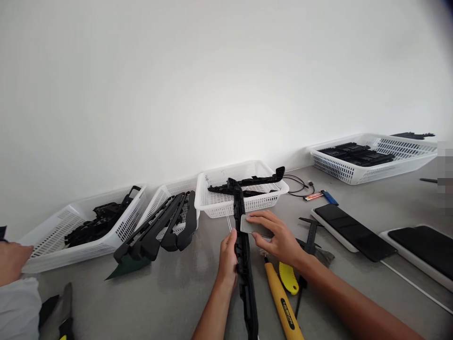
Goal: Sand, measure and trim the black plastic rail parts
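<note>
- Long black plastic rail [244, 264] is lying on the grey counter [170, 302] with its long axis running straight away from the person, the far tip reaching up to the middle white basket [244, 189].
- Left hand [228, 257] sits on the rail's left side about halfway along, fingers curled round its edge, so that grip is clamped on the rail.
- Right hand [274, 236] comes in from the rail's right and presses a small pale flat block [253, 225] against the rail, just past the left hand. That grip is pinching the block, not the rail.
- Both hands are touching the rail; the left is the one actually steadying it.
- Just right of the rail: a yellow-handled tool [283, 307] and a yellow knife [288, 278], both roughly parallel to it.
- Left of the rail: a bundle of black parts [159, 231] leaning out of another basket.
- Someone else's hand [12, 262] is well off to the rail's left.
</note>
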A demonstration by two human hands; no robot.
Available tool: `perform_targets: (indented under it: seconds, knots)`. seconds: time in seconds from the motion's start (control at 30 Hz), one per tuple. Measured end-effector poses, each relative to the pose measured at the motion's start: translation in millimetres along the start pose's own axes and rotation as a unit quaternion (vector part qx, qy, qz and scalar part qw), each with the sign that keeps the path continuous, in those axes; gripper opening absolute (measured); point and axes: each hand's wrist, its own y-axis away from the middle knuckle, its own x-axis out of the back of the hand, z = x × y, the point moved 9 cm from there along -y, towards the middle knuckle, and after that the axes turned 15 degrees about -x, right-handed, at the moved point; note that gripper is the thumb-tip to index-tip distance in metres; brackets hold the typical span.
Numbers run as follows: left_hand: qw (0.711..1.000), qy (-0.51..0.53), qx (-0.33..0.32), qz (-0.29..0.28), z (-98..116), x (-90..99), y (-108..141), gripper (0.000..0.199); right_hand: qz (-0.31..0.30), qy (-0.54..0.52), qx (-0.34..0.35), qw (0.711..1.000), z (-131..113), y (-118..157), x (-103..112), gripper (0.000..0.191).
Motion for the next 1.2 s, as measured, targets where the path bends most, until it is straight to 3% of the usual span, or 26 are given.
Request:
perform_targets:
  seconds: [0.13,0.33,0.7,0.87,1.0,1.1,1.2]
  knots:
    - [0.999,-0.035,0.009,0.000,7,-7.9,6,0.057,-0.034,0.002,0.018,0.999,-3,1,-6,0.034]
    - [0.999,-0.034,-0.009,-0.036,-1,-8.7,2,0.054,0.005,0.015,-0.026,1.000,9,-2,-1,0.032]
    - [0.996,-0.037,-0.020,-0.080,-8,-9.9,-6,0.060,0.008,0.018,-0.007,1.000,7,-4,4,0.034]
    - [0.998,-0.022,-0.002,-0.060,2,-13.7,1,0.061,0.007,0.010,-0.022,1.000,6,-2,4,0.033]
    - [1.000,-0.003,0.004,-0.021,7,-7.4,1,0.062,-0.049,-0.008,0.012,0.999,-7,5,-10,0.035]
    - [0.999,0.014,0.018,-0.030,0,-4.8,-1,0.061,-0.051,0.008,0.023,0.998,-9,6,-14,0.036]
    - [0.998,0.024,0.020,-0.056,-13,-3.0,-1,0.054,-0.005,0.018,0.000,1.000,2,0,-6,0.035]
